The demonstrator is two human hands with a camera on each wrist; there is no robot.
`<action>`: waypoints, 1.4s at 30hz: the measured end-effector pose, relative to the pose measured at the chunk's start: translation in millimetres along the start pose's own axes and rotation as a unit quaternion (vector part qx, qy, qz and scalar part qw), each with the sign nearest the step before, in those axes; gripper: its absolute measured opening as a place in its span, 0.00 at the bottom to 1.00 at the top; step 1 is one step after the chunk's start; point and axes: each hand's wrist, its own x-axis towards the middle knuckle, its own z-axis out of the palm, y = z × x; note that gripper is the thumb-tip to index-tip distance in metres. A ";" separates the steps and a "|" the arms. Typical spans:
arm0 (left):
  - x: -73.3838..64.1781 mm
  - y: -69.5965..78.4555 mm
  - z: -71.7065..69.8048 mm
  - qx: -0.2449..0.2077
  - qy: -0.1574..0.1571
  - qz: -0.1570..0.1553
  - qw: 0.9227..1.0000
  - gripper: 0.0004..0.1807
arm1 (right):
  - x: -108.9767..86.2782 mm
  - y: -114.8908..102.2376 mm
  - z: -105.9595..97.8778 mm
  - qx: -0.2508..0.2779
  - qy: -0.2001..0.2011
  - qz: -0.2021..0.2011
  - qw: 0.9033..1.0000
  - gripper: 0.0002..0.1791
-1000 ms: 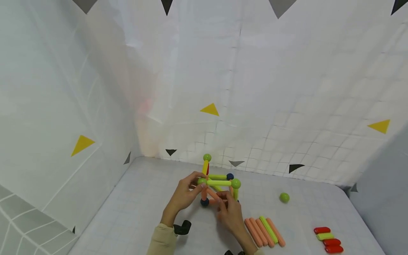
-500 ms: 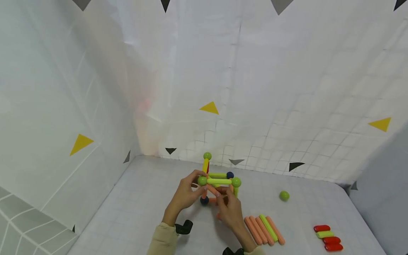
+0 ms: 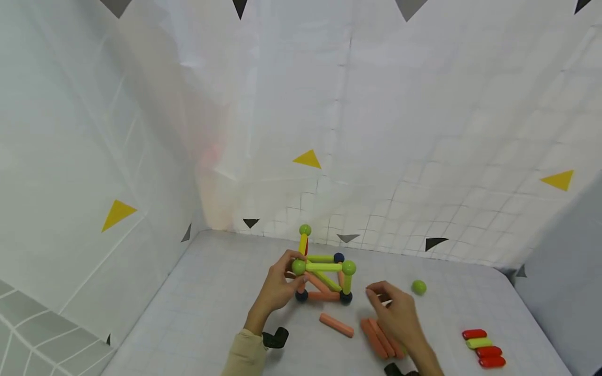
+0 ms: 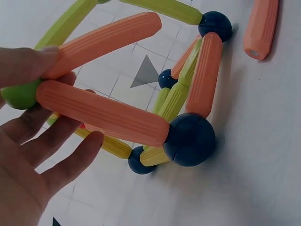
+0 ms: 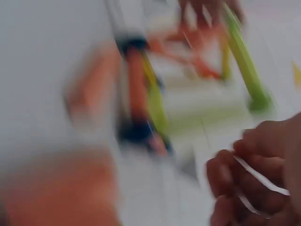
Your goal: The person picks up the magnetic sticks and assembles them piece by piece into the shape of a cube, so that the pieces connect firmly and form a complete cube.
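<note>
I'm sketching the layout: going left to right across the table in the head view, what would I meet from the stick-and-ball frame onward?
Frame → long sticks → loose green ball → short sticks.

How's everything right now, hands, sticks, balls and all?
Left hand: holding the stick frame
Stick frame: standing
Slanted orange stick: one end free
Right hand: off the stick frame
Loose orange stick: lying apart
Long sticks: side by side, partly hidden
Loose green ball: resting alone
Short sticks: lined up together
</note>
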 end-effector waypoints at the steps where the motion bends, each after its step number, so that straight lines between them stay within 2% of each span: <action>1: -0.4 0.0 -0.6 -0.001 0.000 -0.004 1.000 0.25 | 2.5 11.4 -15.4 -0.034 -0.001 0.006 0.999 0.06; 3: -1.6 -0.6 -2.3 -0.002 0.002 -0.009 1.000 0.25 | 7.2 35.9 -45.8 -0.099 -0.018 0.025 0.995 0.10; 6: -3.3 -1.5 -5.1 -0.003 0.006 -0.010 1.000 0.24 | 12.7 73.1 -84.5 -0.176 -0.054 0.051 0.982 0.16; 9: -3.7 -3.3 -6.5 -0.004 0.009 -0.004 1.000 0.24 | 15.6 105.8 -114.0 -0.228 -0.113 0.090 0.963 0.21; 13: -3.9 -5.6 -6.8 -0.007 0.010 0.001 1.000 0.24 | 10.9 141.4 -135.6 -0.255 -0.188 0.133 0.939 0.25; 15: -4.6 -6.5 -6.6 -0.007 0.009 -0.001 1.000 0.23 | 6.6 155.2 -140.1 -0.249 -0.216 0.146 0.933 0.25; 17: -5.6 -7.1 -6.3 -0.006 0.007 -0.003 1.000 0.23 | 2.8 165.4 -142.2 -0.236 -0.236 0.153 0.930 0.26; 21: -6.7 -7.4 -5.3 -0.006 0.004 -0.006 1.000 0.22 | -3.2 175.9 -142.7 -0.216 -0.236 0.151 0.935 0.24; 27: -5.9 -5.5 -3.6 -0.011 0.003 -0.009 1.000 0.23 | -4.8 178.2 -139.4 -0.210 -0.205 0.162 0.942 0.26; 31: -4.5 -4.9 -2.1 -0.008 -0.001 -0.005 1.000 0.23 | -5.7 173.5 -133.2 -0.194 -0.157 0.168 0.953 0.26; 35: -3.8 -3.6 -0.7 -0.008 -0.003 -0.005 1.000 0.23 | -6.0 155.0 -117.2 -0.159 -0.088 0.140 0.973 0.22; 37: -3.4 -2.8 0.0 -0.009 -0.003 -0.006 1.000 0.23 | -6.7 139.3 -104.6 -0.131 -0.067 0.128 0.981 0.22; 40: -1.9 -2.3 1.3 -0.008 -0.005 -0.006 1.000 0.23 | -7.7 110.1 -80.9 -0.065 -0.065 0.132 0.987 0.21; 42: -0.6 -2.2 2.5 -0.010 -0.006 -0.002 1.000 0.23 | -8.9 88.3 -63.1 -0.019 -0.074 0.143 0.987 0.20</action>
